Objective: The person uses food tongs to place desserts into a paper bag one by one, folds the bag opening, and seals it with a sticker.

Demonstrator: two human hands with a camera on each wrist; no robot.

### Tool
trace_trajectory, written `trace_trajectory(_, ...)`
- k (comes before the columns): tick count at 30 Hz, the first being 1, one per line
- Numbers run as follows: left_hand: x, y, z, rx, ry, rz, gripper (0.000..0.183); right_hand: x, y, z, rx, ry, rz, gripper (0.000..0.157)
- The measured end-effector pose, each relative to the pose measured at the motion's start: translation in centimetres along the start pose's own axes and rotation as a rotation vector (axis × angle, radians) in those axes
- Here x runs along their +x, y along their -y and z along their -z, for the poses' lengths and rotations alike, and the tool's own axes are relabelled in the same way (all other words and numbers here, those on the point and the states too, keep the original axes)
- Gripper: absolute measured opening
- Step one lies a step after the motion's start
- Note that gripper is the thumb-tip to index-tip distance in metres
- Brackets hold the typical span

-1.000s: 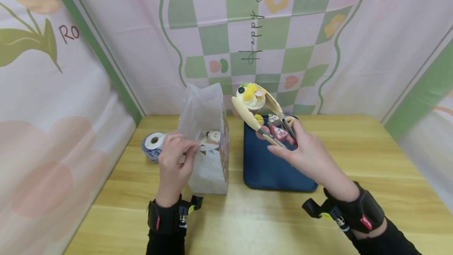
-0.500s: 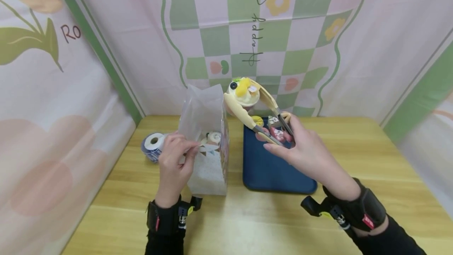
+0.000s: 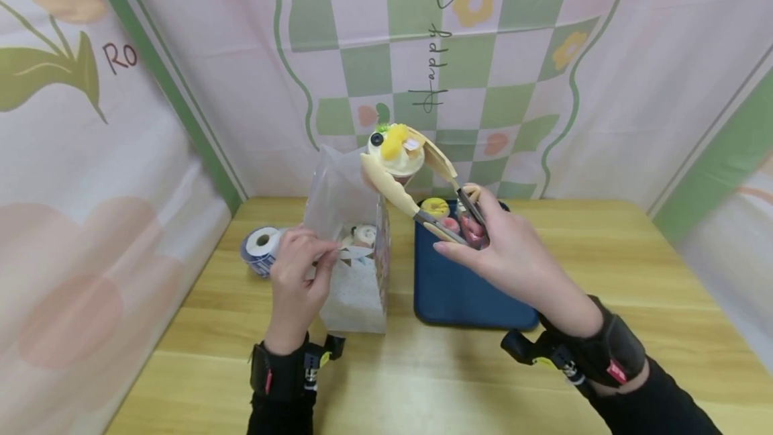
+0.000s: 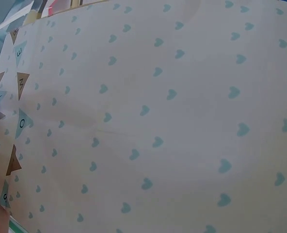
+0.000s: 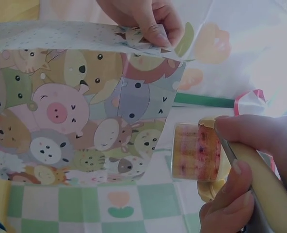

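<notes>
On the wooden desk (image 3: 398, 381), near the far edge, the navy tray (image 3: 471, 294) lies right of the animal-print paper bag (image 3: 353, 294). The left hand (image 3: 302, 280) pinches the bag's near rim between thumb and fingers; its thin paper should crease easily. The right hand (image 3: 513, 254) is partly closed round beige-tipped tongs (image 3: 386, 183), which hold the fruit-topped cake cup (image 3: 398, 156) in the air near the bag's open top. The cup looks light, its clear wall probably slippery; gripping its sides would spare the soft-looking topping. Beside the doughnut (image 3: 435, 207) at the tray's far left corner, other sweets are partly covered by the right hand. The bag's bottom is hidden; the left wrist view shows mostly its heart-print side
</notes>
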State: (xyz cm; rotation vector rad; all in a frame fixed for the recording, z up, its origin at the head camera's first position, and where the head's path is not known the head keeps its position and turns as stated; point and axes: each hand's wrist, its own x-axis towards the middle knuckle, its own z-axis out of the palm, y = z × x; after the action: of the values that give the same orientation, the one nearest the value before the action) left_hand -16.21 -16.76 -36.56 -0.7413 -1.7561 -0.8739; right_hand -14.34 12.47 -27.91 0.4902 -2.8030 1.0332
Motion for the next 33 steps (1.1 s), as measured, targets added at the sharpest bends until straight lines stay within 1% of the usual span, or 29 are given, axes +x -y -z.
trace_trajectory(5,0.0,-0.1,0.0,0.001,0.0,-0.001,0.021,0.3,0.8,-0.3,0.005,0.017,0.03,0.064)
trace_trajectory(9,0.1,0.0,0.0,0.002,-0.005,-0.008,0.022,0.6,1.3,-0.7,0.01,0.033,0.056,0.058)
trace_trajectory(13,0.1,0.0,0.0,0.001,-0.005,-0.009,0.022,0.9,1.7,-1.1,-0.001,0.045,0.079,0.055)
trace_trajectory(18,0.1,0.0,0.1,0.004,0.004,-0.003,0.021,1.2,2.1,-1.6,-0.019,0.064,0.063,0.058)
trace_trajectory(23,0.0,0.0,0.1,0.004,0.012,0.007,0.02,1.4,2.5,-1.9,-0.019,0.089,0.04,0.067)
trace_trajectory(26,-0.1,0.0,0.1,0.007,0.017,0.015,0.019,1.7,2.6,-2.1,-0.02,0.108,0.03,0.069)
trace_trajectory(30,-0.1,0.0,0.1,0.011,0.019,0.021,0.018,2.0,2.5,-2.3,0.0,0.13,0.012,0.07)
trace_trajectory(33,-0.2,0.1,0.1,0.009,0.016,0.011,0.018,2.2,2.3,-2.3,0.025,0.121,0.004,0.074)
